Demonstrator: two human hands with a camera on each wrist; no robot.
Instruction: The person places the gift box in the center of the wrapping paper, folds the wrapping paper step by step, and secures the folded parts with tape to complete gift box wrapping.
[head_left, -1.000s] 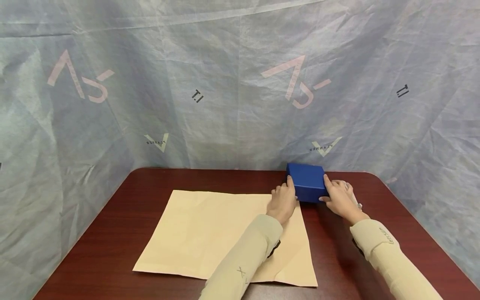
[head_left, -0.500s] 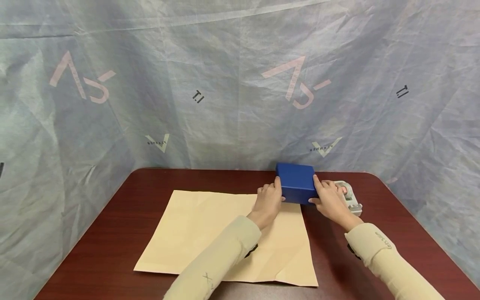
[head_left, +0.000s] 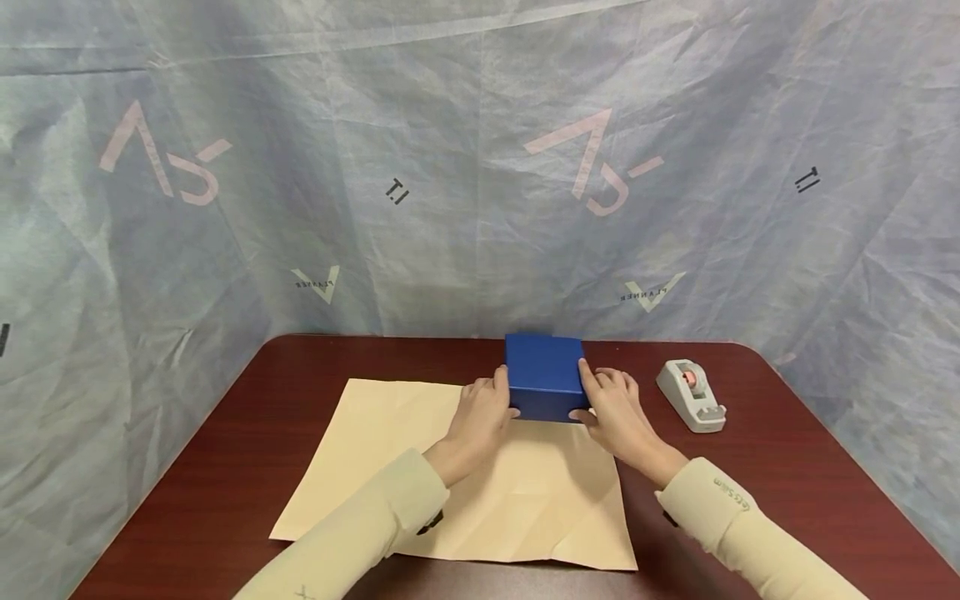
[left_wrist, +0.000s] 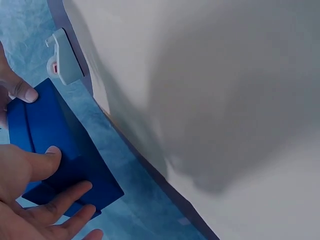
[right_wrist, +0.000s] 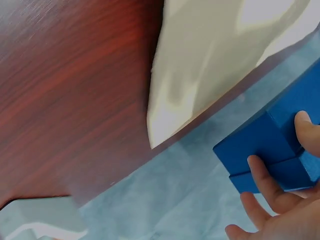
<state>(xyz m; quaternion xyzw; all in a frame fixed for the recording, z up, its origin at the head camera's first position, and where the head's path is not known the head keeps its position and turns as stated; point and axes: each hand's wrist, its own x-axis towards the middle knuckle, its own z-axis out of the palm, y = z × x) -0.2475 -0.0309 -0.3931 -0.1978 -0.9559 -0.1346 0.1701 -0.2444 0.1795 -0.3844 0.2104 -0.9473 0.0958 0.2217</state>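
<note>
A blue box [head_left: 545, 367] with a lid is held between both hands over the far right part of a cream paper sheet [head_left: 390, 442]. My left hand [head_left: 477, 425] grips its left side, thumb on the near face and fingers along the side, as the left wrist view also shows. On the opposite side my right hand [head_left: 618, 417] grips the box the same way. In the right wrist view the thumb presses the near face of the blue box [right_wrist: 255, 145] and the fingers lie spread along its side. The underside of the box is hidden in the head view.
A pale grey tape dispenser [head_left: 692, 397] stands at the right rear of the dark red wooden table [head_left: 750, 483]. Grey printed sheeting [head_left: 450, 167] hangs behind the table and along its sides. The paper shows shallow creases near its front right corner.
Both hands have carried the blue box leftward and a little nearer, from beside the paper's far right corner to over the paper. The tape dispenser, formerly behind the right hand, is now in full view.
</note>
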